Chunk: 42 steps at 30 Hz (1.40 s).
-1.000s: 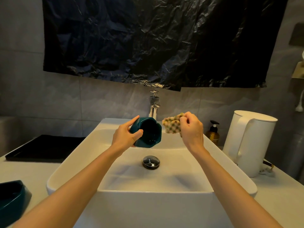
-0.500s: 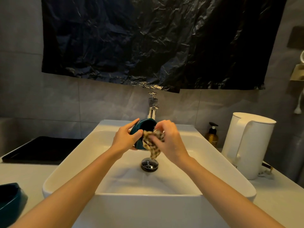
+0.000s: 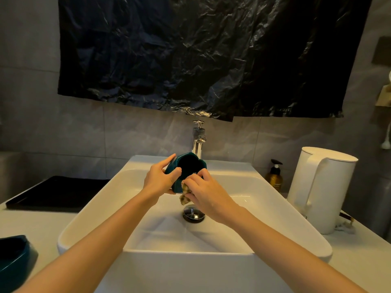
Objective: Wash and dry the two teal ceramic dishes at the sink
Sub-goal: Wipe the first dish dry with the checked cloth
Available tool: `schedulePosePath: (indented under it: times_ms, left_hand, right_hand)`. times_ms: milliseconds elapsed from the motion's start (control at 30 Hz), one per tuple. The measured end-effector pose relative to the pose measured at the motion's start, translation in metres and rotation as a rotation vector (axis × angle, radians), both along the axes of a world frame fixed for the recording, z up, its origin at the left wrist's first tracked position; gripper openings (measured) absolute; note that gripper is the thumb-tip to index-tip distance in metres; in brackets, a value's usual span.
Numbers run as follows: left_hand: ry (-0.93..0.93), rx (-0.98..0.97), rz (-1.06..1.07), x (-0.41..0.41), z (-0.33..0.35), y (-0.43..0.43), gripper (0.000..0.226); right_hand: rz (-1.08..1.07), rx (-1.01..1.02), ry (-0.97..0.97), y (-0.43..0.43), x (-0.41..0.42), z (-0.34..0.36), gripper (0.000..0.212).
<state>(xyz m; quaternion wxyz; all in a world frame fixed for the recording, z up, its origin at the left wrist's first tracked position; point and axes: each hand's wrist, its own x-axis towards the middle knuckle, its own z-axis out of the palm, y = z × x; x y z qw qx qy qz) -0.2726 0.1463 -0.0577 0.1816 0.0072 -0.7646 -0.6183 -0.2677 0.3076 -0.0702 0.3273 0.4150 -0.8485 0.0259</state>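
Observation:
My left hand (image 3: 159, 179) grips a small teal ceramic dish (image 3: 189, 164), tilted on its side with the opening facing me, above the white sink (image 3: 275, 210). My right hand (image 3: 206, 194) holds a checkered sponge cloth (image 3: 185, 193) and presses it against the lower rim and inside of that dish. Part of the cloth hangs below my fingers. A second teal dish (image 3: 14, 261) sits on the counter at the lower left, cut off by the frame edge.
A chrome tap (image 3: 198, 140) stands behind the dish, and the drain plug (image 3: 193, 214) lies below my hands. A white kettle (image 3: 321, 187) and an amber soap bottle (image 3: 274, 177) stand to the right. A black tray (image 3: 57, 193) lies to the left.
My right hand brought the cloth from beside the dish to its rim and then into its opening. The dish has tilted further up toward me.

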Motion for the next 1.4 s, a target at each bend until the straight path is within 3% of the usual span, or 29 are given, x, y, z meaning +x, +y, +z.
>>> schedulePosePath:
  times_ms: [300,433,533,700,867,1033,1200,1400]
  left_hand:
    - [-0.001,-0.038,-0.044,0.001,0.001,0.002,0.054]
    - [0.021,-0.1,0.004,0.001,-0.003,0.004,0.055]
    - [0.021,-0.105,-0.005,0.001,-0.003,0.003,0.055]
    - [-0.024,-0.125,-0.081,0.001,-0.003,-0.001,0.056]
    - [0.011,-0.09,-0.085,0.002,-0.001,0.0,0.055]
    - [0.009,-0.168,-0.048,0.002,-0.006,0.002,0.056]
    - [-0.027,-0.207,-0.125,0.0,-0.008,0.002,0.056]
    - [0.001,-0.116,-0.141,-0.001,-0.002,0.004,0.046]
  right_hand:
    - [-0.113,0.283,0.179,0.019,-0.012,0.007,0.041]
    - [-0.035,0.098,-0.059,-0.002,-0.002,-0.002,0.031]
    - [-0.025,0.055,-0.067,-0.005,0.0,0.0,0.028]
    - [-0.117,0.294,0.164,0.021,-0.011,0.005,0.034]
    - [-0.154,0.301,0.279,0.019,-0.004,0.007,0.028]
    - [-0.058,0.146,-0.016,0.002,-0.005,-0.01,0.024]
    - [-0.188,0.345,0.194,0.021,-0.009,0.001,0.036]
    - [-0.169,0.404,0.403,0.023,-0.009,0.007,0.022]
